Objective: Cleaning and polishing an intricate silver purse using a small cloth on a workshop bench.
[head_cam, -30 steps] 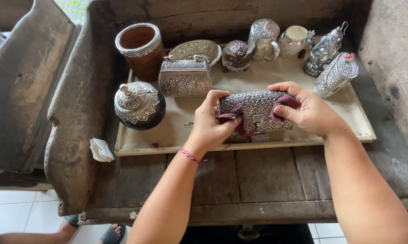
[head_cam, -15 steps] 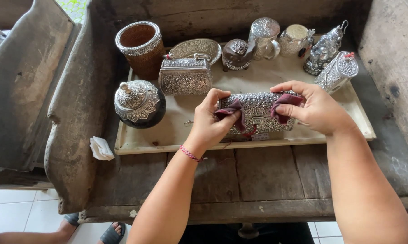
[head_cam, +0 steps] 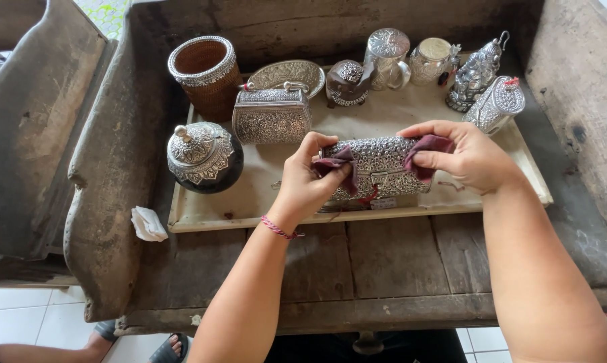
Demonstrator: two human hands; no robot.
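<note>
Worn wooden table [head_cam: 397,269], cream tray [head_cam: 249,214] — both hands' grip clenched on embossed silver clutch [head_cam: 380,165].

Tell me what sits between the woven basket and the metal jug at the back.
In the head view, between the basket and the jug lie an oval silver dish and a small round lidded pot beside the jug.

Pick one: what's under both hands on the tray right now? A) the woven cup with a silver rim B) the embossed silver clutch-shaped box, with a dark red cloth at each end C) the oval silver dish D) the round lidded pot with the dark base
B: the left hand and right hand each press a dark red cloth against an end of the embossed silver box.
</note>
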